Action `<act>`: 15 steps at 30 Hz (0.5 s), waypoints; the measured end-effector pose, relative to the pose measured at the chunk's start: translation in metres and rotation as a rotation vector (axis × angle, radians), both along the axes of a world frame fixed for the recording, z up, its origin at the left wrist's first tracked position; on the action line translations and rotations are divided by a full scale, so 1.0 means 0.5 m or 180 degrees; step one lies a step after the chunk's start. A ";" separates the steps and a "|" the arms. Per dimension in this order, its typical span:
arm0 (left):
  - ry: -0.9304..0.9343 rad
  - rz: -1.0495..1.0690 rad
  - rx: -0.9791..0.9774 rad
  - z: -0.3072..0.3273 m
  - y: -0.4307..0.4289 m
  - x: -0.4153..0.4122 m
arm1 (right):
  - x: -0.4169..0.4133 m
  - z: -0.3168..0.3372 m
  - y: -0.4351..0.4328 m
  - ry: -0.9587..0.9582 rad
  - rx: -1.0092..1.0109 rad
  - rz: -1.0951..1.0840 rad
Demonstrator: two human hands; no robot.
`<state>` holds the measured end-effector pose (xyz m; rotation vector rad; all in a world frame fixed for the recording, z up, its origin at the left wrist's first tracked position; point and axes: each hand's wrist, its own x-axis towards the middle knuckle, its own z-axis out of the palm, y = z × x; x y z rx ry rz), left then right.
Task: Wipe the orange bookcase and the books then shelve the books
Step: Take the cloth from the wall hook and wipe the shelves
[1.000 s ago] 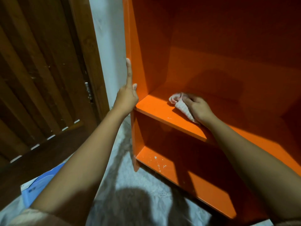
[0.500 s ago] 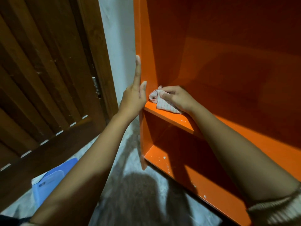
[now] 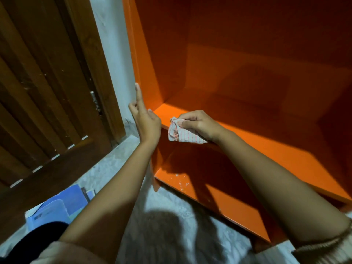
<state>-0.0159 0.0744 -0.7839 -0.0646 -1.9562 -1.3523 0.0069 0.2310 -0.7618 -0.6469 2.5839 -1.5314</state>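
Pale speckled floor [image 3: 114, 164] lies nearest, with blue books [image 3: 57, 206] waiting at its left side below the wooden door [image 3: 47, 92]. Past it stands the orange bookcase [image 3: 247, 54]. Its bottom shelf [image 3: 219, 195] carries white specks [image 3: 181, 182] near the front left corner.

Higher up, the left hand [image 3: 146, 124] braces the front edge of the left side panel. Its index finger is laid straight up the edge, the other fingers are loosely bent, and it holds nothing. Just beside it, the right hand [image 3: 198, 123] has its fingers curled round a bunched striped cloth [image 3: 181, 133]. The cloth is at the front left corner of the middle shelf [image 3: 285, 155] and partly hangs over the front edge.

Wiping looks well short of done, and no book is shelved. To do this pass well, I would flatten the cloth for wider contact and pull overlapping strokes from the rear corner to the front edge. The strokes should work rightward along the shelf before the speckled shelf below gets its turn. The bracing hand should steady the case. Deeper in, the back panel sits in shadow.
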 end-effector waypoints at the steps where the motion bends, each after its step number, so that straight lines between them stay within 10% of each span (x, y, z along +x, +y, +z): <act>1: -0.0045 0.0037 0.0049 -0.006 0.009 0.009 | 0.019 0.002 0.015 -0.0006 0.0014 -0.0020; 15: -0.1098 -0.0686 -0.0634 -0.017 0.111 0.119 | 0.212 0.008 0.200 -0.0167 -0.0078 -0.0649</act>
